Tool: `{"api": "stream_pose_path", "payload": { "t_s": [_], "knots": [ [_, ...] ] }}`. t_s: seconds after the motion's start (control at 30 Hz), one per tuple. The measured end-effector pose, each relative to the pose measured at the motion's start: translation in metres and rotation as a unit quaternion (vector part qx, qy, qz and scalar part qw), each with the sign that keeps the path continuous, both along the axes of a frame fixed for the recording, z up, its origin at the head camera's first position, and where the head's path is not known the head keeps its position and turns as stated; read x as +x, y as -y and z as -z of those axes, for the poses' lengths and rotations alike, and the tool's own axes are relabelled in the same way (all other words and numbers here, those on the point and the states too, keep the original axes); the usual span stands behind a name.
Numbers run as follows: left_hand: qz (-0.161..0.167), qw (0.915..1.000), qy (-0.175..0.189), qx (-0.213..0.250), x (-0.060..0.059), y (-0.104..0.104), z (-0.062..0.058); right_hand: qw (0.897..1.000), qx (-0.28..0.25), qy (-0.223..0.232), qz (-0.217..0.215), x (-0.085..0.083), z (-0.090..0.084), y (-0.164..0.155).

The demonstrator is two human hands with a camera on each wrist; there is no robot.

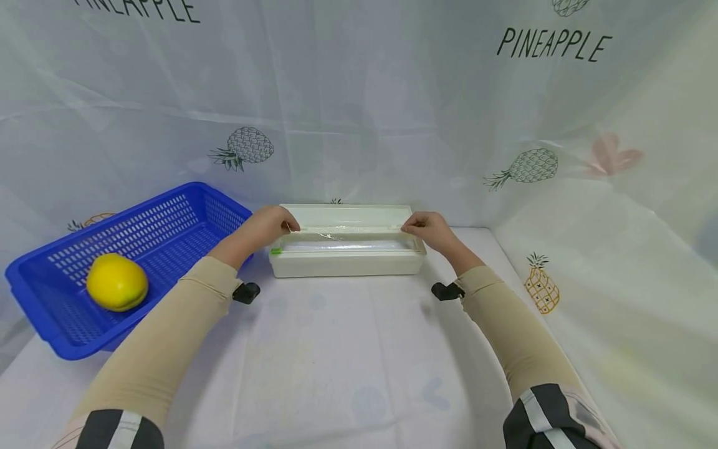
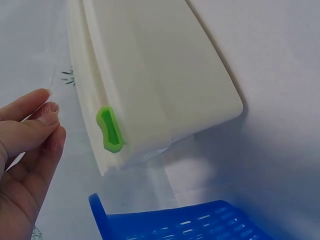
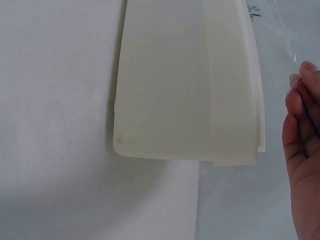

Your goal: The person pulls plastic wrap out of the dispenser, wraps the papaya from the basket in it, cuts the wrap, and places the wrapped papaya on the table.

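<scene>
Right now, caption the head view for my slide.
Both hands pinch cling film over a white dispenser box.

Off to my left, away from what I'm working on

A blue basket (image 1: 168, 231) sits on the white tablecloth (image 1: 336, 362), a yellow fruit (image 1: 116, 282) lying inside it near the front; a pale backdrop (image 1: 392, 93) printed with pineapples hangs behind.

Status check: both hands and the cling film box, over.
Left hand and right hand each pinch the cling film at its two ends. Dispenser box lies open on the table. Nothing in the way; blue basket sits off left.
</scene>
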State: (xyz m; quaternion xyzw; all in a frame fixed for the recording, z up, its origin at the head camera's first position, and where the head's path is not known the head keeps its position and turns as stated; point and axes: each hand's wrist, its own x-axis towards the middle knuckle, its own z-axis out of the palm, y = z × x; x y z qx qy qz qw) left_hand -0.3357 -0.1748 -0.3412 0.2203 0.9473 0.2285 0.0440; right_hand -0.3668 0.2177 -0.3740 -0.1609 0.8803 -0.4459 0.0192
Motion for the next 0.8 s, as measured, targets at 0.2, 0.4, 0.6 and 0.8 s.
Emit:
{"api": "stream_pose_path", "payload": {
  "t_s": [0.2,0.4,0.6,0.8],
  "knots": [
    [0.009,0.9999,-0.012,-0.002,0.001,0.001,-0.004,0.999,-0.034,0.001,0.011,-0.001,-0.003,-0.005],
    [0.006,0.9999,0.002,0.011,0.005,0.003,-0.013,0.997,-0.071,0.007,0.021,0.004,-0.017,-0.011],
    [-0.002,0.9999,-0.002,0.011,0.006,0.005,-0.019,0.995,-0.102,0.019,0.007,0.002,-0.015,-0.012],
    [0.029,0.9995,-0.004,0.009,0.003,0.008,-0.023,0.992,-0.114,0.016,-0.047,0.000,-0.021,-0.019]
  ]
}}
